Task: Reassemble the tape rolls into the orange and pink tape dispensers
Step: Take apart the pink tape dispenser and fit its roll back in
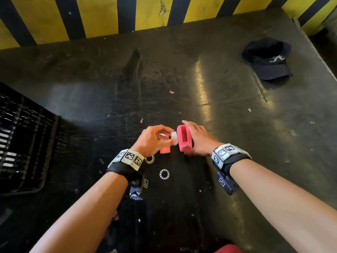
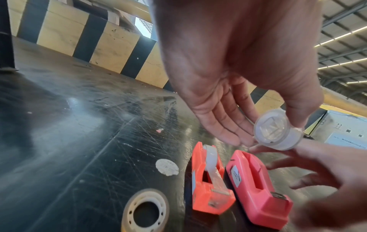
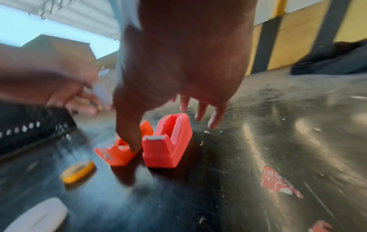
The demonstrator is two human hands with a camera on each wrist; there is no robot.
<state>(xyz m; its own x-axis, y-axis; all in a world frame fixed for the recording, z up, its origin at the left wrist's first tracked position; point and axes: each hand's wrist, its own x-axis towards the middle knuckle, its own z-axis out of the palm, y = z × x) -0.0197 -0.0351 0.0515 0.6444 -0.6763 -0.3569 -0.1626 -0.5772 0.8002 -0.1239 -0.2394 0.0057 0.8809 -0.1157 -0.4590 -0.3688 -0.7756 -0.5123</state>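
Observation:
My left hand (image 1: 164,138) pinches a translucent white tape roll (image 2: 278,130) between thumb and fingertips, just left of the pink dispenser (image 1: 184,138) and above the table. The pink dispenser's slot (image 2: 256,174) is empty. My right hand (image 1: 197,140) reaches around the pink dispenser with straight fingers; the thumb (image 3: 129,133) hangs between the two dispensers and the fingers (image 3: 200,113) hang past its far end. The orange dispenser (image 2: 208,180) lies beside the pink one with a tape roll seated in it.
A loose tape roll (image 2: 146,210), a white disc (image 2: 166,167) and a white ring (image 1: 164,174) lie on the scratched dark table near my wrists. A black crate (image 1: 21,143) sits at the left, a black cap (image 1: 268,59) far right, a striped wall (image 1: 102,15) behind.

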